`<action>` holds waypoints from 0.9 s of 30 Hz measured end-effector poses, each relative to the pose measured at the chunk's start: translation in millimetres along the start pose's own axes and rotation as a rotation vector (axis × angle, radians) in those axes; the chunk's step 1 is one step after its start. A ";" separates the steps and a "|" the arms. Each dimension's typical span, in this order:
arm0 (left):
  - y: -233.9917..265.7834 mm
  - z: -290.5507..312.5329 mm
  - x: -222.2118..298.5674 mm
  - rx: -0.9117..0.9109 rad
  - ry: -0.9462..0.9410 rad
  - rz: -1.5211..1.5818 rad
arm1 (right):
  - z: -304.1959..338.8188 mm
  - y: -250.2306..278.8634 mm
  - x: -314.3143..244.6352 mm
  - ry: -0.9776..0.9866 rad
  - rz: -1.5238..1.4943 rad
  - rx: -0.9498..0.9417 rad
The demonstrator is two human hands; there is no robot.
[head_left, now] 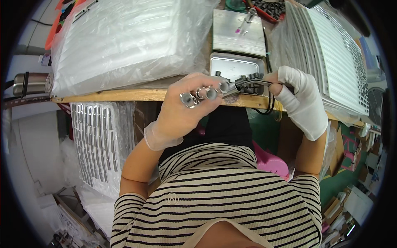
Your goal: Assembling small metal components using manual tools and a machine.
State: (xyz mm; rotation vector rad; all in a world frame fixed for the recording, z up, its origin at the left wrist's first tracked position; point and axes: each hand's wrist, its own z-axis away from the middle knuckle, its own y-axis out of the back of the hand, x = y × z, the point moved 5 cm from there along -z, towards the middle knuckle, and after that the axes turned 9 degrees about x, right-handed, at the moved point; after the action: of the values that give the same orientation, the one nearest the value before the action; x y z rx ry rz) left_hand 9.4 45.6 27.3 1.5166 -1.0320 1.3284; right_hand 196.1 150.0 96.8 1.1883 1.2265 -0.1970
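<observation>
Tray (pixel 235 66) behind hands (on bench (pixel 124 96))

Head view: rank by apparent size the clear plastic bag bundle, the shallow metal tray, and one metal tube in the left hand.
1. Clear plastic bag bundle
2. Shallow metal tray
3. Metal tube, smallest even though it is nearer the camera in the left hand

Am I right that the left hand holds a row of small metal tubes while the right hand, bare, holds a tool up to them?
Not quite: the right hand is not bare; it wears a white glove, as the head view shows. The left hand does hold the row of metal tubes, with the tool held up to them.
</observation>
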 end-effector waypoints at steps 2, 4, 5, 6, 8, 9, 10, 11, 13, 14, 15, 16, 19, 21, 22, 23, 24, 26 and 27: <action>-9.8 -4.3 -1.7 -0.030 0.145 0.173 | 2.0 6.7 7.2 -0.090 -0.037 0.007; -19.0 -7.8 -1.6 -0.067 0.295 0.348 | 8.7 7.7 6.9 0.058 0.014 -0.039; -24.2 -11.6 7.8 -0.160 0.133 0.154 | 10.2 6.3 7.7 0.054 0.026 -0.124; -31.7 -14.6 14.1 -0.250 -0.035 -0.033 | 10.2 6.8 7.9 0.045 0.041 -0.110; -42.7 -18.8 20.8 -0.271 -0.193 -0.146 | 7.8 5.0 0.7 0.173 0.345 -0.196; -43.9 -20.7 15.4 -0.236 -0.151 -0.123 | 9.4 7.8 1.7 0.185 0.418 -0.181; -42.5 -21.8 8.2 -0.199 -0.107 -0.105 | 8.5 18.4 0.8 0.180 0.440 -0.169; -42.2 -23.5 -0.4 -0.166 -0.058 -0.015 | 5.9 35.4 0.0 0.141 0.414 -0.120; -39.6 -25.5 -5.2 -0.140 0.122 0.171 | -1.7 75.4 1.3 0.111 0.410 0.080; -37.9 -25.9 -11.9 -0.103 0.318 0.345 | -15.0 100.4 7.3 0.053 0.444 0.291; -35.9 -27.2 -12.5 -0.104 0.289 0.349 | -29.9 127.9 33.0 -0.072 0.625 0.402; -36.7 -27.5 -11.3 -0.100 0.287 0.349 | -47.6 146.3 41.3 -0.215 0.668 0.464; -45.5 -31.1 -1.5 -0.085 0.352 0.495 | -96.2 206.3 108.5 -0.063 0.884 0.611; -49.9 -36.2 3.1 -0.108 0.338 0.514 | -132.9 226.3 156.7 0.039 0.993 0.526; -48.8 -37.0 3.4 -0.091 0.338 0.513 | -146.2 218.3 159.7 0.151 1.093 0.433; -47.4 -38.2 5.2 -0.077 0.299 0.496 | -150.7 220.0 164.2 0.163 1.084 0.425; -45.7 -39.1 5.9 -0.058 0.261 0.477 | -153.8 217.2 158.5 0.180 1.125 0.434; -42.9 -41.0 6.0 -0.054 0.228 0.465 | -156.6 211.8 154.7 0.210 1.148 0.433; -42.2 -43.2 7.9 -0.081 0.191 0.457 | -152.6 216.5 156.0 0.264 1.119 0.475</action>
State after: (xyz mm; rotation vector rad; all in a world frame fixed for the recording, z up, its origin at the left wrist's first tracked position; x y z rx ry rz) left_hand 37.6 99.0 35.2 1.1035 -1.3386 1.6827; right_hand 311.8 433.8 120.5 2.1950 0.5742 0.5485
